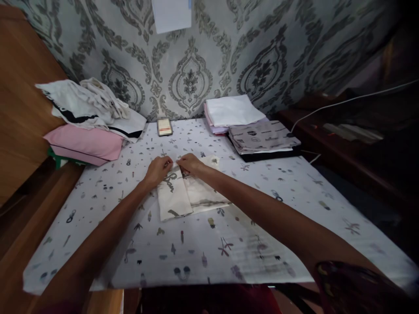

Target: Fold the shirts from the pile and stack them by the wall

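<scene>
1. Cloth (174,198) lay on the surface (196,248), bodyward of both grips, its folded strip running near to far.
2. Left hand (158,171) and right hand (192,165), equally near, pinched its far edge, fingertips nearly closed.
3. Folded stack (262,134) sat beyond, rightward.

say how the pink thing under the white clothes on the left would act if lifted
The pink bundle looks soft, so it would probably sag rather than stay stiff. The loosely heaped white clothes on top would likely slide or tumble off.
</scene>
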The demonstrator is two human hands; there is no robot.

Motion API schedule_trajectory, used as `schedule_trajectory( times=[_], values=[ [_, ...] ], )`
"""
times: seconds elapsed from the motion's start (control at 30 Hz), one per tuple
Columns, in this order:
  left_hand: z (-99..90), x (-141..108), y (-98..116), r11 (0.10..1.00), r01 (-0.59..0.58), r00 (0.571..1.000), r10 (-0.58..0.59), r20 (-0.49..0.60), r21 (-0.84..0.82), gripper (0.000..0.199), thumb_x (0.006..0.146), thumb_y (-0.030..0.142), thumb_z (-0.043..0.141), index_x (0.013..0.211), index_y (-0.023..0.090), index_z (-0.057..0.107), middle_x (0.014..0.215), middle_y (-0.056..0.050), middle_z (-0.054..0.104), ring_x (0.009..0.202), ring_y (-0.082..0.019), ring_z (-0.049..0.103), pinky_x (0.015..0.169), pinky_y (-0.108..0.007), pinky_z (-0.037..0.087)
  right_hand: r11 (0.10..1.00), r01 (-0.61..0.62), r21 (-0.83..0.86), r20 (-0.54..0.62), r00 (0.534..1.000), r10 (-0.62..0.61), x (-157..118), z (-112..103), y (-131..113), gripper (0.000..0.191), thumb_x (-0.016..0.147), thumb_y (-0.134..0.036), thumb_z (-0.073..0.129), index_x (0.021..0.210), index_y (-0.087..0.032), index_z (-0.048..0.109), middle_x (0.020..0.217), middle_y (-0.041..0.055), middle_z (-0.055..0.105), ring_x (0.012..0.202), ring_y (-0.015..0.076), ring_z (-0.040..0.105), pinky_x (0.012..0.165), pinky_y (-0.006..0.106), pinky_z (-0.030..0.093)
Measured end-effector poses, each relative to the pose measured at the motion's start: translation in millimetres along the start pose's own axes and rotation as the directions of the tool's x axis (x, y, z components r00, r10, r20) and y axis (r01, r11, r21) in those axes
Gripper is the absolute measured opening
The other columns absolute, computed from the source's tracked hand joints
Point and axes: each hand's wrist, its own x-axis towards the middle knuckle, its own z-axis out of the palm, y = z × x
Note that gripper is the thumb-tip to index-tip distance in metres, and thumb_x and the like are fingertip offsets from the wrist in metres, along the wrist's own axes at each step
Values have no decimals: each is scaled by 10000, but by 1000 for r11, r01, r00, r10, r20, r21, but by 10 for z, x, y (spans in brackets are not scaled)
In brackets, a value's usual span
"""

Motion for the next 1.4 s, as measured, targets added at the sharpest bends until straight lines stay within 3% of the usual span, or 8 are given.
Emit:
schedule_trajectory(
  times=[0.17,0.37,0.63,0.77,0.9,1.0,1.2,1.4],
  values=[
    [-12,-315,191,974,-115,982,141,-124,194,265,944,274,476,1142,165,613,1132,-134,647,1105,-293,561,960,-465,446,998,21,-54,-24,999,-22,-10,16,5,99,792,-122,667,879,-151,630,370,-98,440,344,75,420,416,166,360],
    [203,-963,419,941,-260,965,258,38,215,545,1018,443,336,1465,134,369,1536,-209,411,1456,-301,340,1165,-523,297,994,54,-94,-65,996,-60,4,38,56,179,741,-100,675,911,-150,655,475,-72,535,398,80,490,484,175,428],
    [297,-1221,546,931,-242,970,230,74,273,717,996,551,342,1543,105,219,1582,-246,321,1499,-312,246,1196,-542,274,981,97,-168,-101,988,-115,-90,34,60,238,805,-149,601,1038,-160,646,669,-12,657,499,116,588,546,209,482],
    [259,-1325,611,929,-296,954,278,107,222,714,979,575,363,1523,124,267,1566,-234,361,1482,-323,295,1187,-525,314,958,149,-245,-120,976,-182,-171,31,40,235,825,-163,590,1051,-159,652,764,25,689,696,171,661,733,270,516],
    [7,-1090,419,979,-194,980,196,-24,57,431,1027,381,313,1403,203,429,1414,-146,554,1302,-256,527,1067,-446,450,874,256,-414,-179,918,-354,-376,105,30,306,894,-193,520,1183,-158,615,1127,121,665,1013,243,631,914,365,477],
    [-184,-725,107,998,-54,987,60,-147,45,312,978,278,393,1228,173,548,1165,-124,631,1130,-256,573,969,-440,479,698,409,-588,-65,836,-545,-576,253,57,361,960,-183,391,1259,-142,590,1314,157,584,1169,252,567,987,374,441],
    [-221,-238,-352,996,-7,1000,5,23,88,155,905,251,485,856,184,616,883,-67,639,882,-226,570,862,-382,459,555,425,-715,146,867,-477,-691,504,262,603,1008,-435,391,1480,-60,399,1601,200,295,1502,303,204,1206,502,170],
    [-190,-114,-454,996,-38,996,30,86,87,161,907,267,483,785,208,571,845,-55,632,841,-224,559,788,-351,440,516,449,-730,187,856,-481,-620,530,403,850,953,-698,271,1546,-91,305,1631,182,212,1528,293,107,1221,522,113]
  ],
)
